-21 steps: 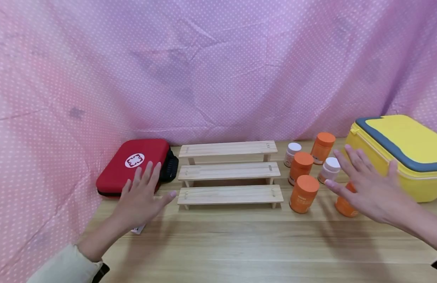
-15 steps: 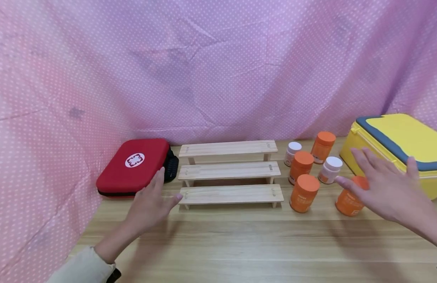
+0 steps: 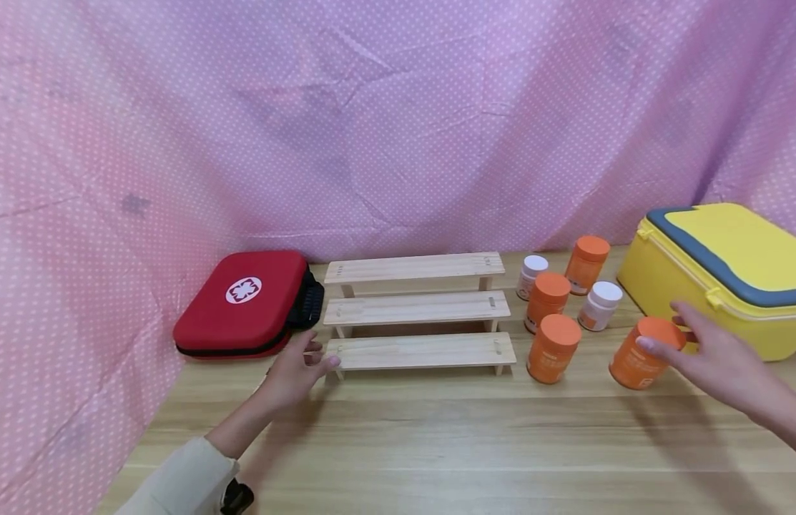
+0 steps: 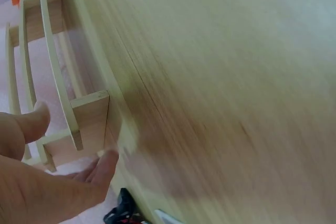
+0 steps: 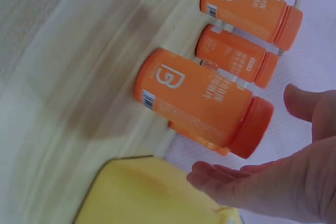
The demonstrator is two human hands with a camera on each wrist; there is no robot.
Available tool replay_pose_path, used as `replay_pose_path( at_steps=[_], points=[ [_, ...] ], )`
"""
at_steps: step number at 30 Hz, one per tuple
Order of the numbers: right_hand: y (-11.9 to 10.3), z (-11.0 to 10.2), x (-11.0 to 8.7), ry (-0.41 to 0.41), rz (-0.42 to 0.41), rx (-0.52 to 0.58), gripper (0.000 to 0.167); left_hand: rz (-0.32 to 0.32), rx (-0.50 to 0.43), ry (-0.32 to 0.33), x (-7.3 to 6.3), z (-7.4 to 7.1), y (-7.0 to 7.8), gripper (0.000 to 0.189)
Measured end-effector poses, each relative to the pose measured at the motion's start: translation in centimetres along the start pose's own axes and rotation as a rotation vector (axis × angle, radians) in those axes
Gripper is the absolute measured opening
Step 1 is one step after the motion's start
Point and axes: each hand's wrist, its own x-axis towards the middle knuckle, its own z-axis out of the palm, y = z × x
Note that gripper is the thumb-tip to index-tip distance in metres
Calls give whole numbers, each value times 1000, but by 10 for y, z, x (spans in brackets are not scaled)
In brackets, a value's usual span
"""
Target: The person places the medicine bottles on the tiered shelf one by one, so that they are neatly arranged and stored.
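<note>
My left hand is at the left end of a three-step wooden rack. In the left wrist view, its thumb and fingers lie spread on either side of the front step's end. Over on the right, my right hand reaches to the nearest orange bottle, which stands upright. The right wrist view shows that bottle's orange lid facing the gap between thumb and fingers, with space around it. Several more orange bottles and two white bottles, one small and one larger, stand between rack and hand.
A red zip case with a white emblem lies left of the rack, a black ribbed object beside it. A yellow box with a grey-trimmed lid stands at the right. Behind hangs a pink dotted cloth; everything rests on a wooden table.
My left hand has come down and rightward to the rack's end. The right hand has lowered beside the nearest orange bottle, its fingers drawing in from a wide spread. The bottles have stayed put.
</note>
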Motion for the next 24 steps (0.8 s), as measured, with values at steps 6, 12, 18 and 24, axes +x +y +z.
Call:
replay_pose_path(
  at_steps=[6,12,18,24],
  points=[
    [6,9,0,-27,7,73,80,13,-146,-49,5,5,-7,62],
    [7,16,-2,52,-49,120,58,3,-214,-75,7,7,-13,53],
    [7,17,-2,72,-50,137,53,-42,-300,-93,7,8,-16,56],
    [8,17,-2,91,-49,137,55,-72,-277,-77,8,10,-16,57]
  ],
)
